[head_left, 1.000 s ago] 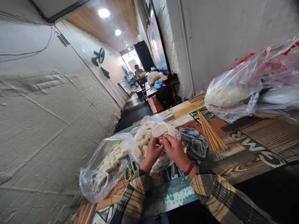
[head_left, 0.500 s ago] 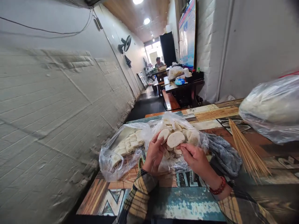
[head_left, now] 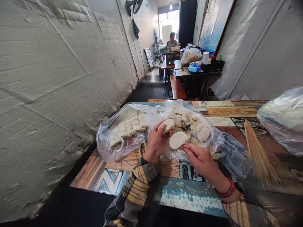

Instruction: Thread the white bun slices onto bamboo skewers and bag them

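My left hand [head_left: 154,145] is closed on a pale, bread-like slice [head_left: 168,125], thumb on its near face. Between thumb and fingers, my right hand [head_left: 198,158] pinches the lower edge of a second pale slice [head_left: 178,140], flat face toward me. Whether a skewer is in that slice is hidden by the fingers. Both hands are just in front of an opened clear plastic bag [head_left: 216,134] with a heap of loose slices [head_left: 200,130]. To the left, rows of slices on thin skewers [head_left: 132,126] lie inside another clear bag [head_left: 104,143].
A grey cloth [head_left: 234,154] and a fan of bamboo skewers [head_left: 260,154] lie right of the heap. Farther right is a bulky plastic bag [head_left: 284,113]. Beyond the patterned table [head_left: 189,198] stand a bench [head_left: 177,86], another loaded table and a seated person [head_left: 172,41].
The view has tilted, and the background sits higher and more to the right. My hands still hold the two slices; the left slice now sits higher relative to the right one.
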Tool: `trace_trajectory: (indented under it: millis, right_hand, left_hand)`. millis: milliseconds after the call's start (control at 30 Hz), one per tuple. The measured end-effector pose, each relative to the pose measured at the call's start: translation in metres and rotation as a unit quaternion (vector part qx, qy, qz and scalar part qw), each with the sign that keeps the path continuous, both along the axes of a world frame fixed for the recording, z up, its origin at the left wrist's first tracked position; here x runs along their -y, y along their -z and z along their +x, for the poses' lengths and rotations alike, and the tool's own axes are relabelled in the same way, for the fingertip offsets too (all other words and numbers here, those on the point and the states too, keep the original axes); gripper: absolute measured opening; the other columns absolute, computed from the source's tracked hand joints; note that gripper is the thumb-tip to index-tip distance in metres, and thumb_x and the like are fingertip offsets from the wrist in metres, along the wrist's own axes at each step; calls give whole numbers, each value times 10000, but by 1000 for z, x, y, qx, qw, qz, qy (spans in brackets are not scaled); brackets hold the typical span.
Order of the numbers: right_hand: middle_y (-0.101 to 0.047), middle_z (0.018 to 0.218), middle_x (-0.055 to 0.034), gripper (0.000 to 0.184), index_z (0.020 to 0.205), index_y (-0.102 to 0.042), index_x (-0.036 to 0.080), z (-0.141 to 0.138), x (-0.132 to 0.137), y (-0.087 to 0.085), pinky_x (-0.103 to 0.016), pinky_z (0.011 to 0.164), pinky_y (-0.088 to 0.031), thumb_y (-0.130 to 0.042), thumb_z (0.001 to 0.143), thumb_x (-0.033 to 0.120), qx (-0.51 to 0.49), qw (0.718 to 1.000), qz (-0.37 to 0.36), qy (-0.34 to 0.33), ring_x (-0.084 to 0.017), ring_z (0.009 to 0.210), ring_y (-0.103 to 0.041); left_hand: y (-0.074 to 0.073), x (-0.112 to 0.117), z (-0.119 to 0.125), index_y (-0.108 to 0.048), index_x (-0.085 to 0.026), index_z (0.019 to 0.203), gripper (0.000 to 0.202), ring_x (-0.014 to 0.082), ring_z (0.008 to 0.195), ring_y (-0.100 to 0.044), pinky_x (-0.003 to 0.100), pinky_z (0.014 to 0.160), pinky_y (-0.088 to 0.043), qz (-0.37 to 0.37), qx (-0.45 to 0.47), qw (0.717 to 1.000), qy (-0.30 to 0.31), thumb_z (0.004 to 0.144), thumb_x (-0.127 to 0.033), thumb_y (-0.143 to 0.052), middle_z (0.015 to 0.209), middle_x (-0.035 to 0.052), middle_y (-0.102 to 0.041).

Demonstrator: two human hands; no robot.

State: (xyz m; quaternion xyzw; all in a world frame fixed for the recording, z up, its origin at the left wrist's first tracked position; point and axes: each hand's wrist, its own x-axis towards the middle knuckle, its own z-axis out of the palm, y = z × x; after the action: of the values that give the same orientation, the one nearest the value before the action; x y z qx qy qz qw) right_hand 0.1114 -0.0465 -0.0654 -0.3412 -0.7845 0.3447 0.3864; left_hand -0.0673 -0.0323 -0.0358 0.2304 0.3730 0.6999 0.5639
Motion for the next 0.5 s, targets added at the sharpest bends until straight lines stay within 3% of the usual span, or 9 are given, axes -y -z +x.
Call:
trace_trajectory:
  millis: [500]
  right_hand:
    - [-735, 705, -31, 309, 910, -746, 200, -1, 2, -1, -286, 697, -562, -465, 941, 324, 20, 1000, 7, 21, -188, 688, -704]
  left_hand:
    - [4, 0, 1, -689, -145, 1027, 423, 86, 579, -582, 238, 598, -469, 5, 7, 1000, -8, 633, -246, -805, 868, 33, -719]
